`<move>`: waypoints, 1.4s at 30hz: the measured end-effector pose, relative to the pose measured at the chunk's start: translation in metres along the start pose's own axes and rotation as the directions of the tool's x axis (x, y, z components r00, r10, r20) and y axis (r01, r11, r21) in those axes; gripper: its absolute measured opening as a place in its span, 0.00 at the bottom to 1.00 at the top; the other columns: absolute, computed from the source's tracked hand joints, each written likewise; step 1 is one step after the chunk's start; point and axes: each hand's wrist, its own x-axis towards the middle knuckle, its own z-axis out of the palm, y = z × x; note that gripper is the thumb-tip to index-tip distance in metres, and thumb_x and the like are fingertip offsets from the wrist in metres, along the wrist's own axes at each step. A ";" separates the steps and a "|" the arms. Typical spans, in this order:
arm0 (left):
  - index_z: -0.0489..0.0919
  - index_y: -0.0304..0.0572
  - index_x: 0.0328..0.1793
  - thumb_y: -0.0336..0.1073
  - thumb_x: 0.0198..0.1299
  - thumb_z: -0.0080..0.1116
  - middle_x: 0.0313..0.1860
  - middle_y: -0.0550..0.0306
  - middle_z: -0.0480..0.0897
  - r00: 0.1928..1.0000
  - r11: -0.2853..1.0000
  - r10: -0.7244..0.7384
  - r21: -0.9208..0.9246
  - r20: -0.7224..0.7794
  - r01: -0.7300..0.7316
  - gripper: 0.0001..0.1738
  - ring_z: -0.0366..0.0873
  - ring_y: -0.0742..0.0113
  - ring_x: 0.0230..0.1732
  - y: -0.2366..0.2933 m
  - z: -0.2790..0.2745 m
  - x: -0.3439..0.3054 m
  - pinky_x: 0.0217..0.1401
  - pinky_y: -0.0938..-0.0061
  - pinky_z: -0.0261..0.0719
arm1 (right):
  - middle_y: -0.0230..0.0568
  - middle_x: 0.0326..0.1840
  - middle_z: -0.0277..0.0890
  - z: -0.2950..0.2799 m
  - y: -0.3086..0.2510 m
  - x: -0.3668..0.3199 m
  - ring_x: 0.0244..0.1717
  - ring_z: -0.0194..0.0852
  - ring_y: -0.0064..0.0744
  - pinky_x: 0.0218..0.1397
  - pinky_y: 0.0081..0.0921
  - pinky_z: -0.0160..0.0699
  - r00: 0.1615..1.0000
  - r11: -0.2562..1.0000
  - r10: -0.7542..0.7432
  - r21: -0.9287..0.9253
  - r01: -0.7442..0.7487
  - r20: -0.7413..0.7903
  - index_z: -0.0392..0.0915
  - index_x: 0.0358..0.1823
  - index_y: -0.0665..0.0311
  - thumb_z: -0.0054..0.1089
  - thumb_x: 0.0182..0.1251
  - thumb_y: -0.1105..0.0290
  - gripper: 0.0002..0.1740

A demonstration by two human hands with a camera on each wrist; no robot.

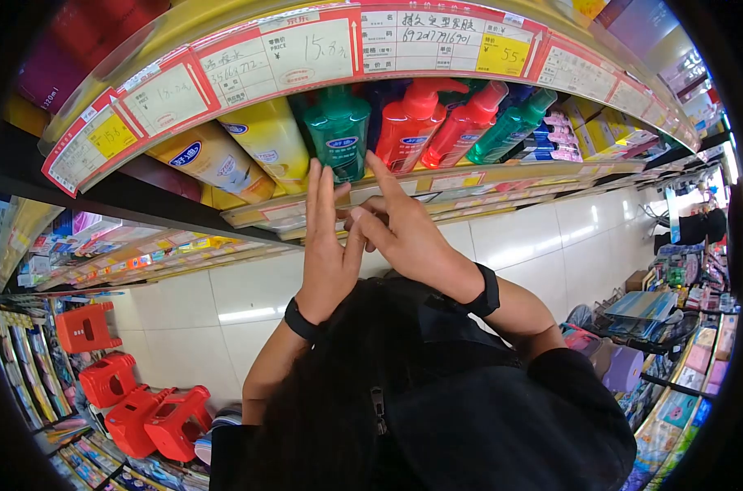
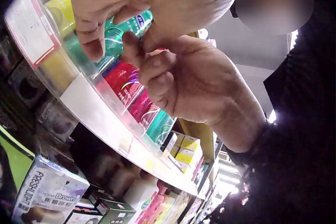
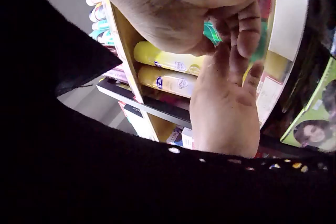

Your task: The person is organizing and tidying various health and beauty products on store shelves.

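Both bare hands are raised before the shelf, near a green bottle (image 1: 338, 135) standing there. My left hand (image 1: 326, 266) points up with its fingers mostly straight, fingertips overlapping the bottle's lower left in the head view. My right hand (image 1: 408, 237) has its index finger extended toward the bottle's lower right, with the other fingers bent. The hands meet around the thumbs, and nothing shows held in either. In the left wrist view the right hand (image 2: 205, 85) has bent fingers close to the left hand (image 2: 152, 3). Part of the green bottle (image 2: 131, 27) shows behind them.
Yellow (image 1: 269, 143) and orange-gold bottles (image 1: 212, 164) stand to the left, red pump bottles (image 1: 416, 123) to the right. A price-label strip (image 1: 314, 49) curves overhead. Below lies the tiled floor (image 1: 183, 295); red stools (image 1: 130, 409) stand at lower left.
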 end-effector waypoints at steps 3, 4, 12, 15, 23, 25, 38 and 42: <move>0.48 0.30 0.76 0.31 0.66 0.49 0.77 0.37 0.46 1.000 1.000 -0.019 0.011 0.021 0.019 0.36 0.70 0.49 0.63 0.002 0.000 0.000 0.54 0.67 0.75 | 0.54 0.32 0.81 0.001 0.007 0.001 0.32 0.81 0.49 0.39 0.36 0.77 1.000 0.998 0.018 0.060 -0.017 -0.010 0.43 0.71 0.82 0.51 0.67 0.67 0.40; 0.48 0.30 0.76 0.31 0.66 0.50 0.77 0.37 0.46 1.000 1.000 -0.019 0.003 0.011 0.018 0.36 0.70 0.49 0.63 0.000 0.001 -0.001 0.54 0.67 0.76 | 0.54 0.31 0.81 0.002 0.009 0.001 0.31 0.81 0.48 0.39 0.35 0.77 0.999 0.996 0.042 0.085 -0.041 -0.001 0.43 0.71 0.82 0.51 0.67 0.67 0.39; 0.46 0.32 0.76 0.29 0.64 0.52 0.77 0.35 0.45 0.998 0.998 -0.065 -0.012 0.008 0.065 0.39 0.70 0.50 0.62 -0.002 0.003 -0.007 0.54 0.67 0.76 | 0.51 0.29 0.81 0.001 0.011 0.004 0.32 0.82 0.46 0.40 0.34 0.77 0.998 0.995 0.060 0.076 -0.061 0.015 0.44 0.70 0.83 0.50 0.67 0.67 0.39; 0.46 0.32 0.76 0.29 0.63 0.53 0.77 0.35 0.45 0.996 0.996 -0.084 -0.025 0.018 0.084 0.39 0.70 0.50 0.62 -0.002 0.003 -0.007 0.55 0.67 0.76 | 0.51 0.29 0.81 0.003 0.016 0.004 0.33 0.81 0.49 0.41 0.35 0.77 0.999 0.998 0.034 0.052 -0.034 0.002 0.44 0.70 0.83 0.50 0.67 0.67 0.38; 0.46 0.32 0.77 0.28 0.61 0.54 0.77 0.36 0.45 0.995 0.994 -0.104 -0.025 0.003 0.104 0.41 0.70 0.51 0.62 -0.002 0.005 -0.005 0.56 0.66 0.76 | 0.52 0.33 0.81 0.000 0.020 0.002 0.36 0.81 0.50 0.44 0.36 0.76 1.000 0.998 0.013 0.062 -0.013 0.003 0.46 0.70 0.80 0.51 0.67 0.65 0.38; 0.46 0.32 0.77 0.28 0.61 0.54 0.77 0.36 0.45 0.996 0.996 -0.087 -0.003 0.001 0.087 0.41 0.70 0.51 0.62 -0.003 0.006 -0.006 0.56 0.65 0.75 | 0.51 0.37 0.81 -0.006 0.017 0.000 0.34 0.81 0.46 0.40 0.34 0.76 0.999 0.998 0.048 0.042 -0.048 0.009 0.52 0.70 0.75 0.54 0.66 0.67 0.35; 0.55 0.34 0.74 0.23 0.58 0.53 0.74 0.42 0.55 0.993 0.997 0.061 0.035 0.097 -0.065 0.36 0.70 0.58 0.61 -0.013 0.011 -0.019 0.54 0.69 0.75 | 0.42 0.36 0.79 -0.028 0.036 -0.024 0.24 0.73 0.29 0.31 0.25 0.71 0.957 0.996 0.046 0.092 -0.020 -0.287 0.51 0.71 0.69 0.56 0.65 0.74 0.35; 0.55 0.33 0.74 0.24 0.58 0.53 0.74 0.41 0.55 0.987 0.997 0.073 -0.004 0.144 -0.073 0.37 0.71 0.57 0.61 -0.001 0.018 -0.004 0.54 0.69 0.76 | 0.43 0.34 0.80 -0.029 0.038 -0.022 0.26 0.77 0.31 0.32 0.25 0.73 0.973 0.994 0.064 0.100 -0.042 -0.224 0.46 0.73 0.71 0.54 0.66 0.74 0.38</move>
